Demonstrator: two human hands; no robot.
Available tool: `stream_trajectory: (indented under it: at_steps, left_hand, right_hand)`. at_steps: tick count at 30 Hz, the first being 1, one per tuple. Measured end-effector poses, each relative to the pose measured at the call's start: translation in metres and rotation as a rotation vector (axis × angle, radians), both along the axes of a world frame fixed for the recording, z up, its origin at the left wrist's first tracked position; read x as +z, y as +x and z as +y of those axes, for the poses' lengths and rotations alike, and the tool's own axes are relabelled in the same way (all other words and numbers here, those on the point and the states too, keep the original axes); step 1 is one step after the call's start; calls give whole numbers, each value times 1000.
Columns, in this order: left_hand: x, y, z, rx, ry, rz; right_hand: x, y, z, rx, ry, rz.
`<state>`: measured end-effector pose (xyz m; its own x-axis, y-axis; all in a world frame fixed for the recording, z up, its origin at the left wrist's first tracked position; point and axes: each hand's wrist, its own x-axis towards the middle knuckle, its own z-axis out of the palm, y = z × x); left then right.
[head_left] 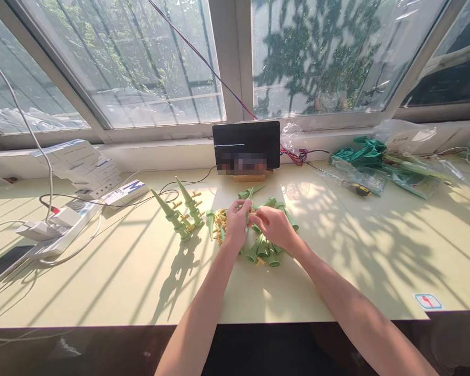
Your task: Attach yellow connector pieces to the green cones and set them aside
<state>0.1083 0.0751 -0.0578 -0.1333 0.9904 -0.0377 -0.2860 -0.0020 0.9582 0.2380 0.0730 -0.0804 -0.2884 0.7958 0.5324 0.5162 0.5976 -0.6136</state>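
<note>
My left hand [237, 222] is closed around a green plastic watering spike [250, 193], its pointed tip showing above the fingers. Against the spike's side, my right hand [274, 224] is pinched on what looks like a small yellow valve, mostly hidden by the fingertips. Loose yellow valves [219, 220] lie in a heap beside and partly behind my left hand. Several green spike parts [273, 257] lie under and around my right hand. To the left, two green spikes stand upright with yellow valves on their sides: a nearer spike [176, 220] and a farther spike [191, 204].
A dark-screened tablet [246, 146] leans on a brown stand by the window. White boxes [80, 164] and a power strip [72, 225] with cables occupy the left. Plastic bags [360, 152] and a black-and-yellow tool [358, 189] lie at the back right.
</note>
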Motion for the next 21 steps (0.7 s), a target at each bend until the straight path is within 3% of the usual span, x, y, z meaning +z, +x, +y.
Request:
stream_trajectory:
  at_steps: [5,14,21]
  left_hand:
    - [0,-2,2,-17,-114,-97]
    - [-9,-4,6,-130,-160,-248]
    - [-8,-5,6,-137,-203,-315]
  right_hand:
    - [3,-1,-4,12,29,46]
    - [4,-3,-7,50,50,115]
    - [4,-4,-7,51,51,118]
